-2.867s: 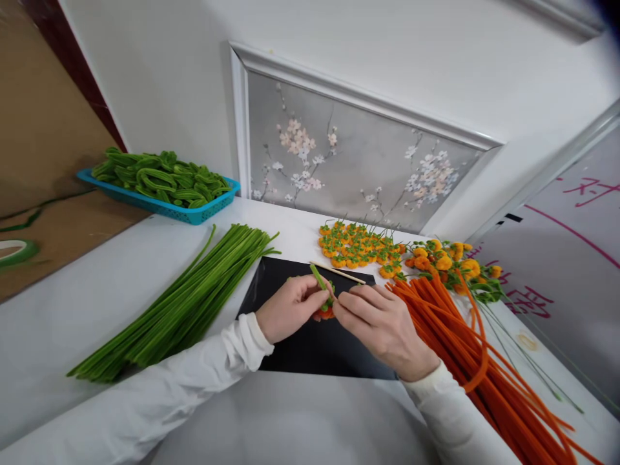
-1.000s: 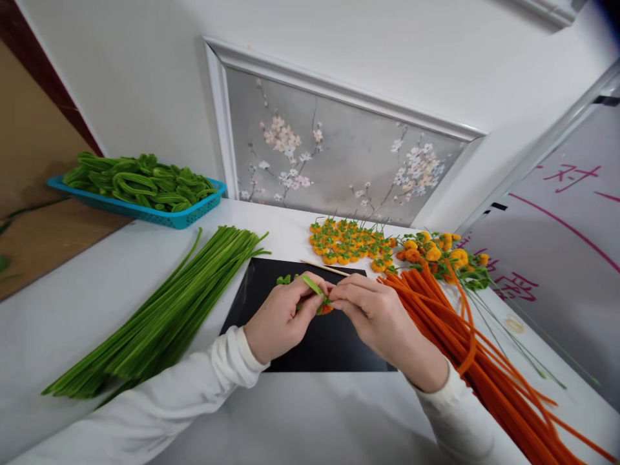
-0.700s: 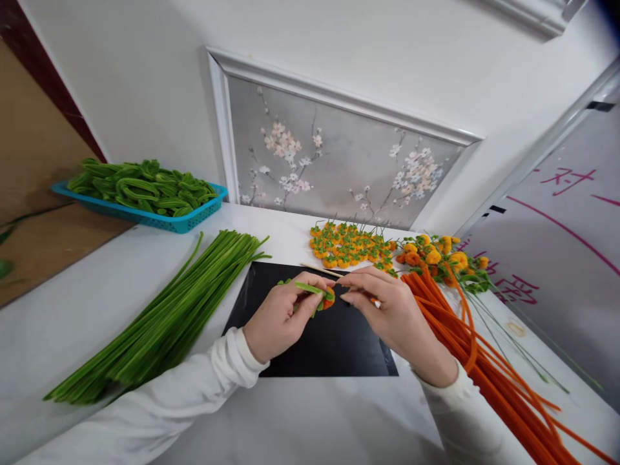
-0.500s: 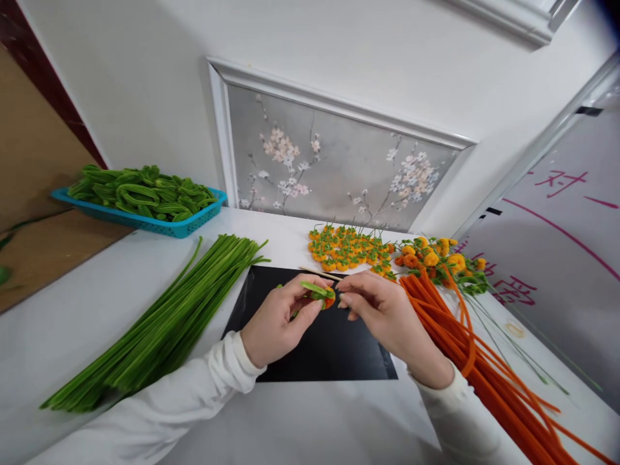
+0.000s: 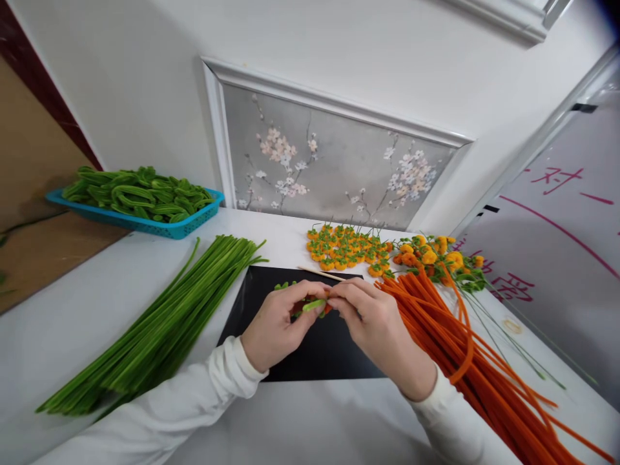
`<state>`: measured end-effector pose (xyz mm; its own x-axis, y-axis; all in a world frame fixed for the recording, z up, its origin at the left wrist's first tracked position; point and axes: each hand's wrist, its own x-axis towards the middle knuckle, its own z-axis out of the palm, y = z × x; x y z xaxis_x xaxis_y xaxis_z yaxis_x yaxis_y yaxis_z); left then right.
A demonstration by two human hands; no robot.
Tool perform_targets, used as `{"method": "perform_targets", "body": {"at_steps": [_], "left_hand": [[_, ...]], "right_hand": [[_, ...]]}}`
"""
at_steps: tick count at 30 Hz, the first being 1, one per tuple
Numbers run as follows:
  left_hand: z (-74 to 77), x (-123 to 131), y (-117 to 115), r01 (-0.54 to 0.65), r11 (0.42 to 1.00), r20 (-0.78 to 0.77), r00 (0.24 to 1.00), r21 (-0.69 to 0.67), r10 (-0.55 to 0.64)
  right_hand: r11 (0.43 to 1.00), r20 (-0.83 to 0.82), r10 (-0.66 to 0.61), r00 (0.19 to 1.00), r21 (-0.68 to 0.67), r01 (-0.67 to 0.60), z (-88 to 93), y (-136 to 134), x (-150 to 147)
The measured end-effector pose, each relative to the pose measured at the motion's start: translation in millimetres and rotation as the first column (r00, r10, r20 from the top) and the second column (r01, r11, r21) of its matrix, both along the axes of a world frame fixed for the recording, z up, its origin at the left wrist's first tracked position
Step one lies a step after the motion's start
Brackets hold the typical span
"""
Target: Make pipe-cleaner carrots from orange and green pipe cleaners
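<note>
Left hand and right hand both pinch the little bud, feather-light, fuzzy, bendable wire, so a fingertip grip at its green wrap looks best.

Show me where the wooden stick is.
In the head view, the wooden stick lies centrally at the far edge of the black mat, just before the orange flowers.

Both hands met over a black mat. The left hand and the right hand pinched a small orange piece wrapped with a green stem. Green stems lay to the left, orange stems to the right, and finished orange flowers behind.
</note>
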<state>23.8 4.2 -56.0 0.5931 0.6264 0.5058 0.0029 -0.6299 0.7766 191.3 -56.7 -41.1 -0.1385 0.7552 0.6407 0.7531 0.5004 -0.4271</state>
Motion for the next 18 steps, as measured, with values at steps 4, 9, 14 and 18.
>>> {"method": "perform_targets", "body": {"at_steps": [4,9,14,18], "left_hand": [[-1.5,0.5,1.2,-0.007,0.999,0.003,1.0,0.04,0.007],[-1.2,0.7,-1.1,-0.086,0.978,0.012,0.996,0.192,0.085],[-1.2,4.8,-5.7,-0.13,0.984,0.062,0.99,0.122,0.123],[-1.5,6.3,-4.1,-0.123,0.983,0.085,0.987,-0.135,0.135]], "right_hand": [[0.993,0.087,-0.083,0.993,-0.073,0.089,1.6,-0.9,-4.8],[0.953,-0.161,-0.091,0.983,-0.3,0.039,6.0,-1.4,-8.0],[0.772,-0.628,-0.177,0.758,-0.567,-0.289,6.7,-0.1,-10.3],[0.844,-0.513,-0.124,0.849,-0.505,-0.182,5.4,0.1,-8.1]]}}
